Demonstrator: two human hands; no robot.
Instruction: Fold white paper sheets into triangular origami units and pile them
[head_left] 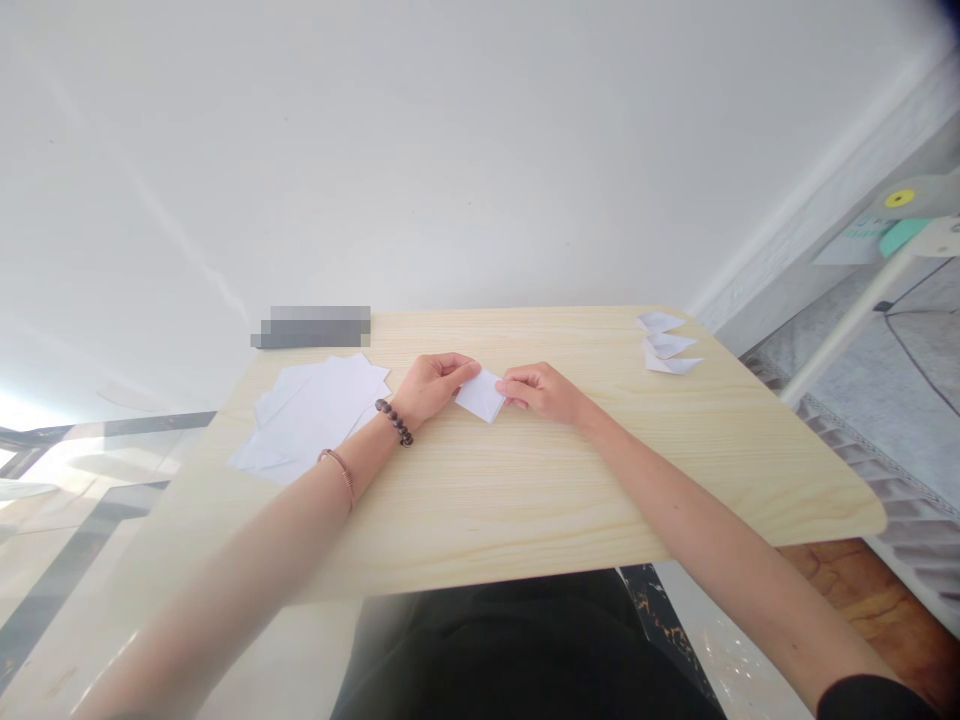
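Head view, pinching folded white paper [480,398] with left hand [433,386] and right hand [549,392], at wood-grain table [480,510], near overlapping sheets [326,400].

Dark round-bead bracelet [394,422] and thin coppery bangle [344,467] on the left forearm [255,545]; black cloth elsewhere.
The bracelet sits at the wrist, just behind the bare left hand [432,390]: smooth, nearly black-brown beads of like size, strung close together in a single row. Higher up, apart from it, the reddish-brown bangle shows a slim, rounded band with a finely ridged, coil-like stretch. The right hand [553,395] and right forearm [697,530] are bare up to a plain black fabric sleeve [870,700], its edge curving around the arm. A black cloth garment [510,650], softly creased, covers the body at the bottom of the view.
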